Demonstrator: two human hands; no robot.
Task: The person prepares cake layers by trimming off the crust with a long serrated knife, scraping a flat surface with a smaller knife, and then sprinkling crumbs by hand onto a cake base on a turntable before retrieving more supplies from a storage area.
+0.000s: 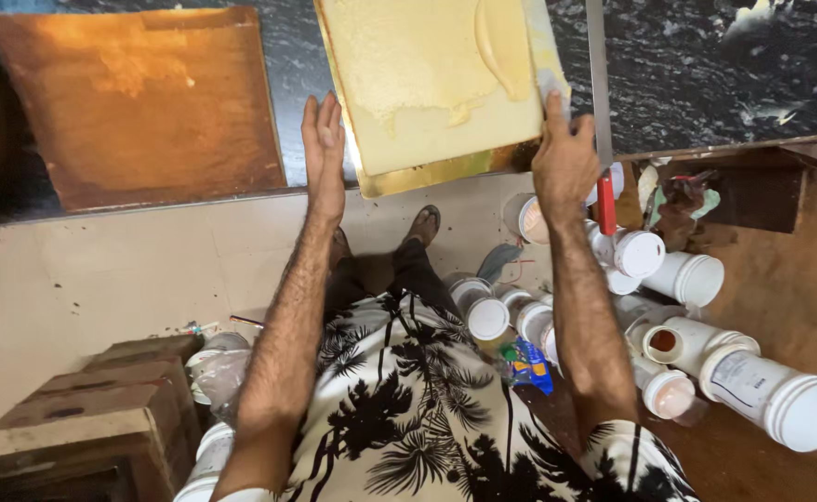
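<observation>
We're at a dark marbled countertop, looking down. A square cream-coated board lies on it, near edge overhanging the counter lip, gold underside showing along that edge. Thick cream paste covers most of it, with a smooth ridge at far right.

Our left hand is open, fingers straight and together, flat against the board's left edge, gripping nothing. Our right hand is closed on a pale scraper blade, laid along the board's right edge.

Just right of that hand a long metal ruler with a red handle hangs off the counter. A brown board lies well left. White plastic jars clutter the floor at right; wooden blocks sit near left.
</observation>
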